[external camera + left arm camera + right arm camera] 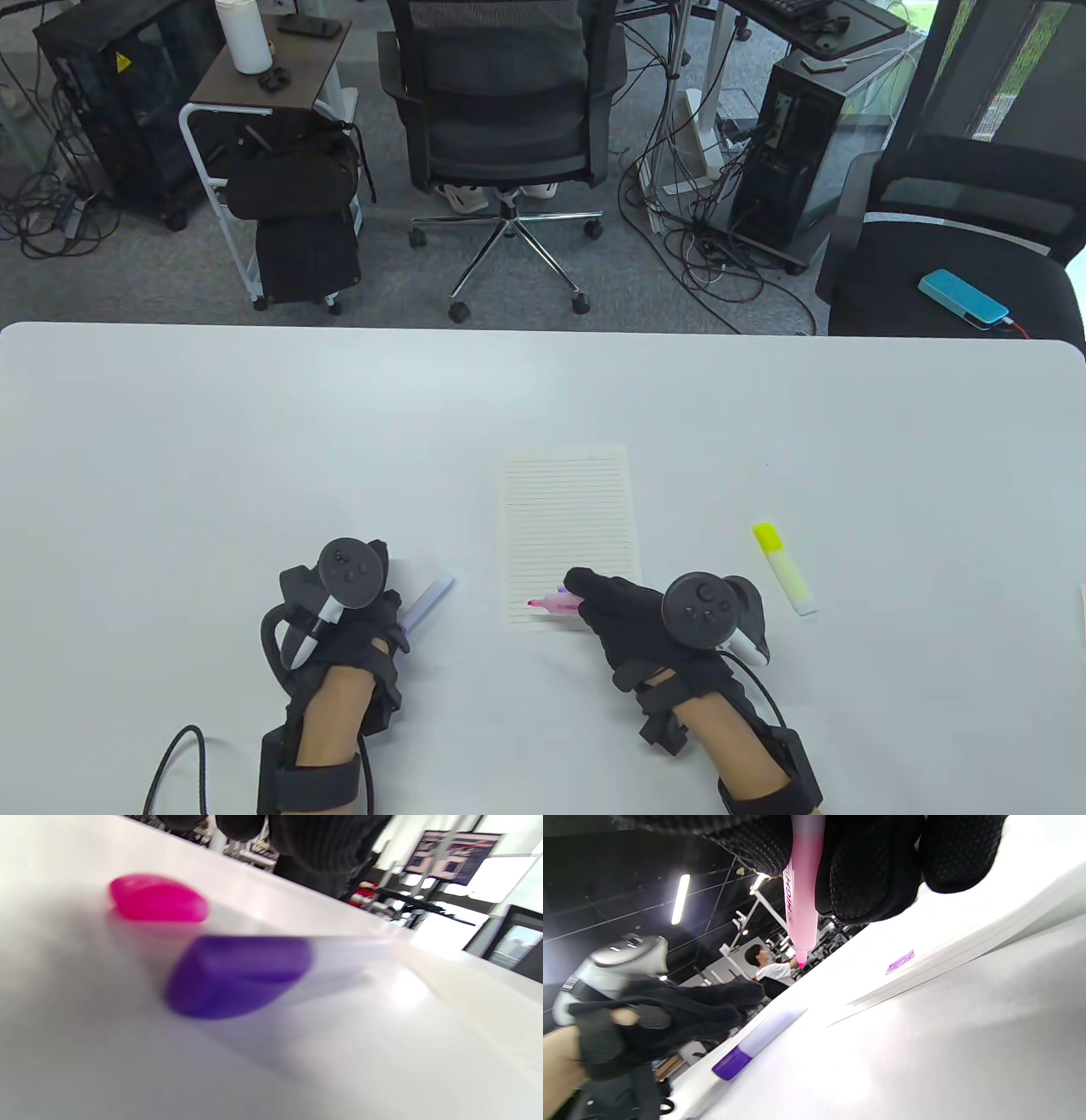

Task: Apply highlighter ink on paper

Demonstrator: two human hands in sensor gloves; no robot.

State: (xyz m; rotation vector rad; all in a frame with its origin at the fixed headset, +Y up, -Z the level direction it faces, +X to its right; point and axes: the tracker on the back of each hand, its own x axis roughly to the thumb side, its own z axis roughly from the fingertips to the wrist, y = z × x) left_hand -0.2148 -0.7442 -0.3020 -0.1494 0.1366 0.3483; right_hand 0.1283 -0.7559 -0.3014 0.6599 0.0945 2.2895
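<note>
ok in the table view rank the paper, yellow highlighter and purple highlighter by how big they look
1. paper, clearly largest
2. yellow highlighter
3. purple highlighter, though the left hand hides part of it, so its place is unsure

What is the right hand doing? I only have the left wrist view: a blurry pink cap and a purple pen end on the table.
Observer: The right hand grips the uncapped pink highlighter, its tip at the near left corner of the lined paper.
Operator: Any ink on the sheet yet?
Observer: The right wrist view shows one short purple mark on the paper. I see no pink stroke, and I cannot tell whether the tip is touching.
Operator: Other pens around?
Observer: A capped yellow highlighter lies on the table to the right of the paper, untouched.
</note>
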